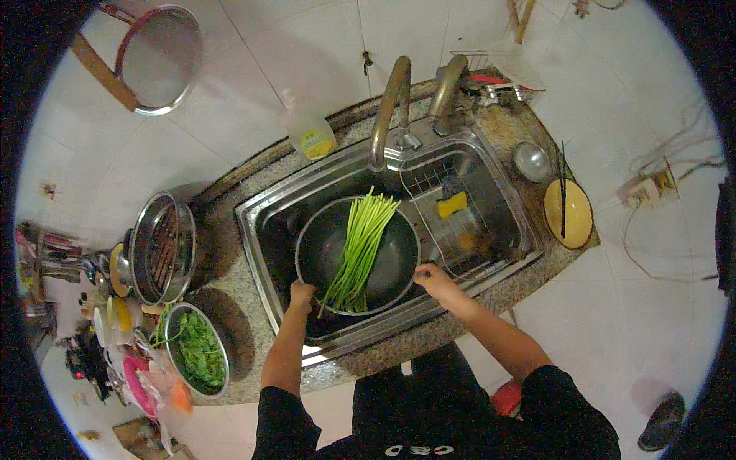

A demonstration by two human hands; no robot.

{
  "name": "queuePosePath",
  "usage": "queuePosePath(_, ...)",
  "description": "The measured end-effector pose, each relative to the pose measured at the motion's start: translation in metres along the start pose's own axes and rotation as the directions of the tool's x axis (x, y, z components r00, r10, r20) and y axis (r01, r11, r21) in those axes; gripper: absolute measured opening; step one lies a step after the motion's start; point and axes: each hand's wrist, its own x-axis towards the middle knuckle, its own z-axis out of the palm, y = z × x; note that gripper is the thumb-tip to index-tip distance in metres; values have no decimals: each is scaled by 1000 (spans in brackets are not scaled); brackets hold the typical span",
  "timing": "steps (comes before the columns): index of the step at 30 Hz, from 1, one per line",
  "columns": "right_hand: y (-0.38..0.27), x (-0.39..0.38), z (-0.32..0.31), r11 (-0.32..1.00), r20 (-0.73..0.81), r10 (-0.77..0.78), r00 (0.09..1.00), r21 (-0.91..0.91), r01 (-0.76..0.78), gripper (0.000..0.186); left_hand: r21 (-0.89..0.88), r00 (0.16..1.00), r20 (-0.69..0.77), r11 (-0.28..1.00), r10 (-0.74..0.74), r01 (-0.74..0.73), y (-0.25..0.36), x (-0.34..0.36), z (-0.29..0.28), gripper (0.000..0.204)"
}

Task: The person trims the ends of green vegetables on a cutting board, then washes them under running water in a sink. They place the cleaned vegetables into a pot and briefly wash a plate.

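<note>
A wide, round, dark metal basin [323, 244] sits in the left bowl of the sink, below the tall curved faucet [387, 107]. Inside it lies a bunch of long, thin green stems [359, 253], probably garlic scapes, paler at the far ends and reaching over the rim on both sides. My left hand [303, 296] is closed on the basin's near left edge. At the near right edge, my right hand [434, 280] has its fingers closed around the rim. Parts of the fingers on both hands are hidden.
The right sink bowl holds a wire rack [460, 249] with a yellow sponge [452, 205]. Leafy greens fill a metal bowl [222, 349] on the left counter, near a steamer pot [189, 264]. A yellow bowl [581, 218] with chopsticks stands right; a soap bottle [310, 138] stands behind.
</note>
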Motion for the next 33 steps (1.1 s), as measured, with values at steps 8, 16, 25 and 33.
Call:
queuePosePath(8, -17, 11, 0, 840, 18, -8, 1000, -543, 16, 48, -243, 989, 136, 970, 50, -16, -75, 60, 30, 35)
queuePosePath(16, -150, 89, -32, 392, -30, -850, 527, -705, 591, 47, 451, 525, -69, 496, 848, -742, 58, -29, 64, 37)
queuePosePath(25, -103, 109, 12, 684, -235, -695, 679, -507, 524, 18, 73, 759, 274, 774, 590, -628, 116, 49, 152, 40)
queuePosePath(33, 24, 210, 32, 966, -63, -42, 997, 253, 57, 68, 182, 672, 645, 782, 362, -596, 111, 117, 194, 54)
